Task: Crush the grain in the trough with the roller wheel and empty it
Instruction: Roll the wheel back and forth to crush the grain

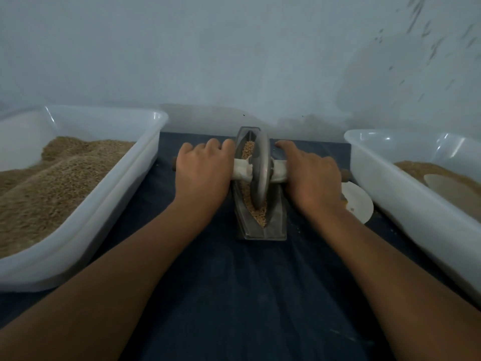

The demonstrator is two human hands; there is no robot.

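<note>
A grey metal boat-shaped trough (276,225) stands on the dark cloth in the middle, with tan grain (257,212) lying along its groove. A metal roller wheel (260,170) stands upright in the groove, on a wooden axle wrapped in white cloth (242,171). My left hand (201,170) grips the axle on the wheel's left. My right hand (311,175) grips the axle on the wheel's right. The axle's wooden ends poke out beyond both hands.
A large white plastic tub (104,204) heaped with grain stands at the left. Another white tub (406,194) with grain and a pale scoop stands at the right. A small white dish (358,201) lies between it and the trough. A wall rises close behind.
</note>
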